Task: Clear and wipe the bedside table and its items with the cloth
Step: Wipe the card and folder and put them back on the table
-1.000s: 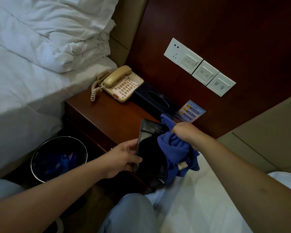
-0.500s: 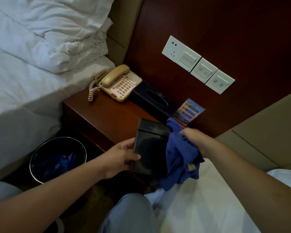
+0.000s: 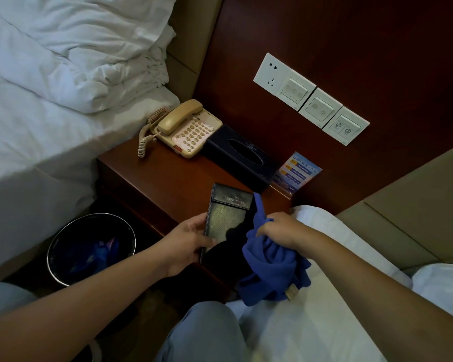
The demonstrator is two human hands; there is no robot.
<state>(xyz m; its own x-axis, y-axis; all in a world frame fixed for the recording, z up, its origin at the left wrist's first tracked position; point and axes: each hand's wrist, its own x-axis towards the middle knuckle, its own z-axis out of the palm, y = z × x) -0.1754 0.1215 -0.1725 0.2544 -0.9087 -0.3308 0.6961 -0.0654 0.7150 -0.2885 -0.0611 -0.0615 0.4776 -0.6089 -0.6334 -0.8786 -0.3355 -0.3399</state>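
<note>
1. The left hand (image 3: 187, 242) holds a black leather folder (image 3: 226, 220) by its left edge, thumb on the face, above the front edge of the wooden bench (image 3: 173, 178).
2. The right hand (image 3: 279, 231) clutches a bunched blue cloth (image 3: 271, 267) in a closed grip against the folder's right side.
3. At 12 o'clock from the folder sit a beige telephone (image 3: 186, 129), a dark tissue box (image 3: 242, 155) and a blue card stand (image 3: 297, 173).
4. A waste bin (image 3: 89, 246) stands at 9 o'clock.

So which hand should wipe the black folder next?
The right hand, probably. It already grips the blue cloth right beside the black folder, while the left hand is busy holding the folder's edge steady.
</note>
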